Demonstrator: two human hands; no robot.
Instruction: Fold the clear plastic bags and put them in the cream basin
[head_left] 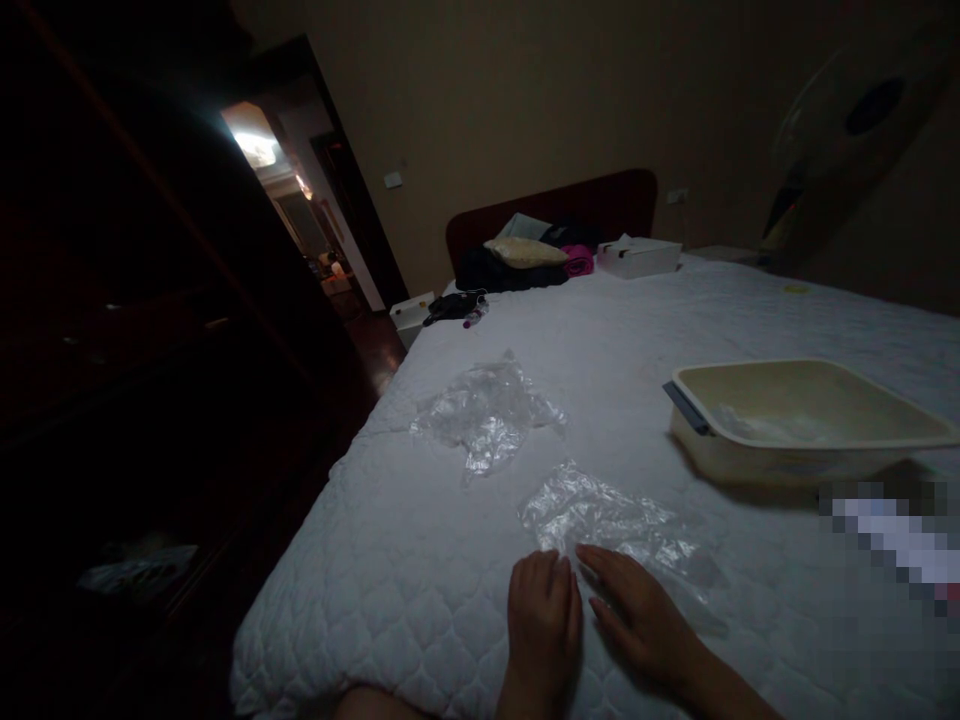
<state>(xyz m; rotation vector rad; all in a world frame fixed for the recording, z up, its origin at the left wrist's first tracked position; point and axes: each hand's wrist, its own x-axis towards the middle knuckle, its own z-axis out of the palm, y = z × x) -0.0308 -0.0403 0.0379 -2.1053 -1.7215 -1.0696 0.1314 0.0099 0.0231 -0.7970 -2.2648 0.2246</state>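
A clear crumpled plastic bag (600, 515) lies on the white quilted bed (375, 560) just in front of me. My left hand (541, 615) rests palm down at the bag's near edge, fingers bent and close together. My right hand (637, 610) lies flat beside it, fingers stretched out over the bag's near corner. A second clear plastic bag (484, 415) lies farther away to the left, touched by neither hand.
A cream plastic basin (802, 425) with a dark handle stands on the bed at the right. Clothes and a pillow (525, 262) and a white box (637, 257) lie by the dark red headboard. The bed's left edge drops to a dark floor; a lit doorway (300, 200) is beyond.
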